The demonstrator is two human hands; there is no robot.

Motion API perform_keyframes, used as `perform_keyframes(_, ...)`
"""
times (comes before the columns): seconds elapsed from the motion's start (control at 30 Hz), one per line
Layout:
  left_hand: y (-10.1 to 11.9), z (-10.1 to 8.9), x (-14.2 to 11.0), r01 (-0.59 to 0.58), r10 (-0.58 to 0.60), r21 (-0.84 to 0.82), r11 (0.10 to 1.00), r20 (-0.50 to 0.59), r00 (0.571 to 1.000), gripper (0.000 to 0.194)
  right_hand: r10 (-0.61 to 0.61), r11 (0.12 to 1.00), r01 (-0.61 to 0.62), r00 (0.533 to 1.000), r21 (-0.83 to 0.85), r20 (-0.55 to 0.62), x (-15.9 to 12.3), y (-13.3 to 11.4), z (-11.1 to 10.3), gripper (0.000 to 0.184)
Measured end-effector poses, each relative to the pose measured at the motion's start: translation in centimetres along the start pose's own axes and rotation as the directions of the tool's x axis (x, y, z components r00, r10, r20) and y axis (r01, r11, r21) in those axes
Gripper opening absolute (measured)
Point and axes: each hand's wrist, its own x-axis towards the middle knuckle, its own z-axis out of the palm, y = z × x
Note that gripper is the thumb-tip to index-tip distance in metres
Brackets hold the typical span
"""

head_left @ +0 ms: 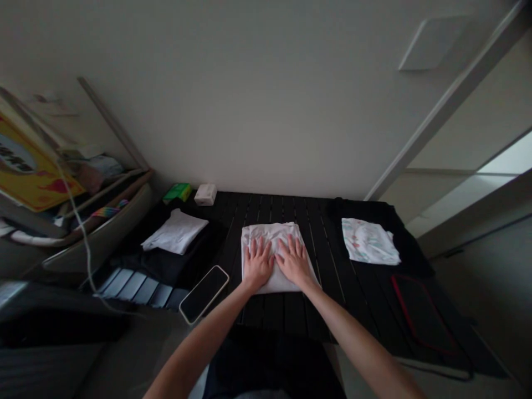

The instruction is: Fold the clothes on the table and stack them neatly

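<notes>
A folded white garment (277, 281) lies just below centre of the frame. The left hand (258, 266) and right hand (294, 264) rest flat and slightly spread on it, gripping nothing. Even outward strokes should best ease its wrinkled far edge. At left, an open bin (124, 230) holds a rainbow-striped item (109, 210) among unclear contents.

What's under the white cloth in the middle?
Black table slats show around the white cloth, which seems to lie on them. Whatever is directly beneath it is covered, so I can't tell.
</notes>
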Motion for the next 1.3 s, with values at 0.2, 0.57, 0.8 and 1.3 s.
perform_keyframes(0.2,0.0,0.7,-1.0,0.046,-0.046,0.010,0.999,0.007,0.999,0.051,0.105,0.994,-0.105,0.994,-0.015,-0.019,-0.5,0.3,1.0,0.059)
perform_keyframes(0.57,1.8,-0.8,-1.9,0.401,-0.398,0.066,0.914,-0.053,0.916,0.056,0.247,0.969,-0.246,0.966,0.024,-0.070,-1.3,0.4,0.4,0.059)
perform_keyframes(0.8,3.8,-1.0,-4.1,0.348,-0.350,0.144,0.926,-0.008,0.937,0.054,0.182,0.979,-0.174,0.981,0.111,-0.065,-4.4,0.7,-0.5,0.048)
perform_keyframes(1.3,18.5,-4.2,-0.4,-0.160,0.173,-0.283,0.946,0.021,0.985,0.043,0.199,0.977,-0.213,0.921,-0.004,-0.336,-5.1,9.4,-12.7,0.043)
